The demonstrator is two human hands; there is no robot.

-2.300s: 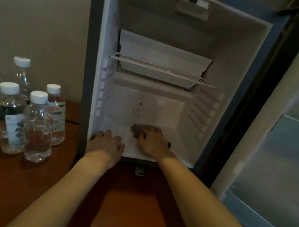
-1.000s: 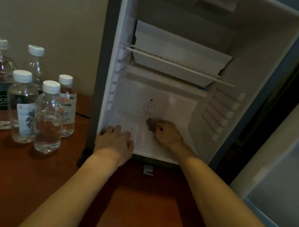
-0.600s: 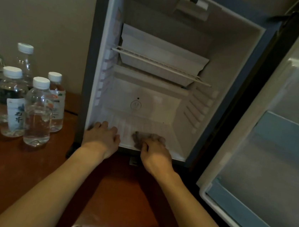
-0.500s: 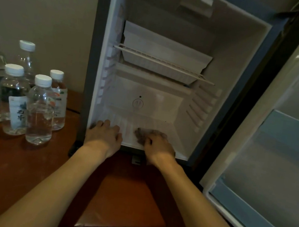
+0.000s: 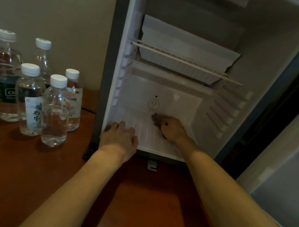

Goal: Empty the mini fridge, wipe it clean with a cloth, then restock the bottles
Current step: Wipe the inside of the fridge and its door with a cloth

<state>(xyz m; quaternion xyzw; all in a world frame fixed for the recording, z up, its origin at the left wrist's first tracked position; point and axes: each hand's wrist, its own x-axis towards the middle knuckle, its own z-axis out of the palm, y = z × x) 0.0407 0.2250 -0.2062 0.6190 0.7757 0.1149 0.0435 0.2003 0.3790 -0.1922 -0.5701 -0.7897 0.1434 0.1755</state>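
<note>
The mini fridge (image 5: 264, 42) stands open on a wooden table, with nothing on its white floor or wire shelf (image 5: 186, 61). My right hand (image 5: 171, 128) reaches deep inside, pressing a small brownish cloth (image 5: 155, 117) against the ribbed floor near the back wall, under the round dial. Most of the cloth is hidden under my fingers. My left hand (image 5: 120, 138) lies flat on the front left lip of the fridge floor, holding nothing. Several clear water bottles (image 5: 56, 110) with white caps stand grouped on the table to the left of the fridge.
The fridge door (image 5: 289, 157) hangs open on the right. The reddish wooden table (image 5: 17, 173) extends in front of the fridge and under my forearms. A beige wall lies behind the bottles. A dark cable (image 5: 87, 110) runs behind the bottles toward the fridge.
My right hand has slid the cloth from the front of the fridge floor back toward the rear wall. My left hand has stayed on the front left lip.
</note>
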